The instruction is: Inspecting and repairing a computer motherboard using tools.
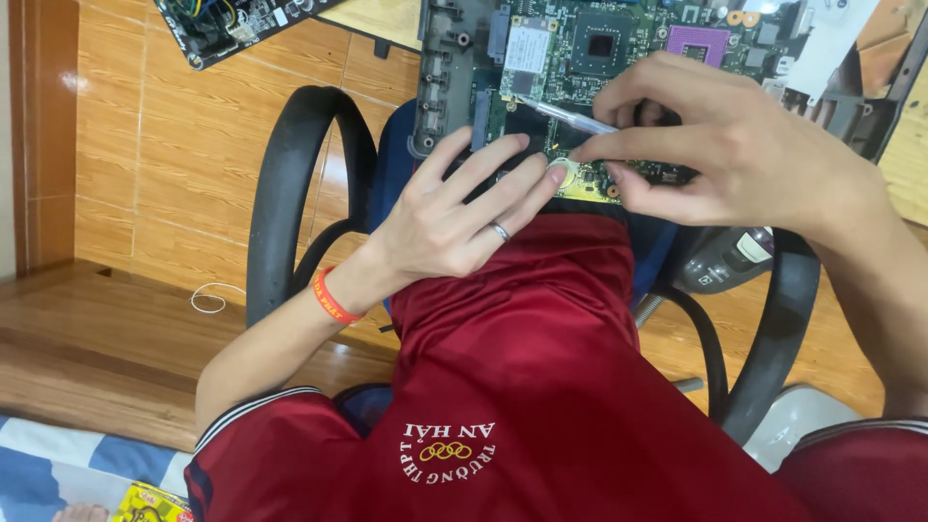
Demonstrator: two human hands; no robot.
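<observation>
The red shirt is filling the near foreground and hiding the person's lap, on which the near edge of a laptop motherboard seems to be resting; whether it is also touching the desk at the right cannot be told. The black armrests of a chair are curving out on both sides.

The left hand, wearing a ring and an orange wristband, is lying flat with fingers spread loosely on the board's near edge, gripping nothing, one fingertip touching a round silver coin cell. The right hand is pinching a thin silvery tool, its grip closed tightly around the shaft; the tool's point is hidden under the fingers, and its other end is angling up-left over the board.

The motherboard is showing green circuitry in a dark grey frame, with a black square chip and a purple socket. Its far part is being cut off by the picture's top edge. Another circuit board is lying farther left, also cut off.
</observation>
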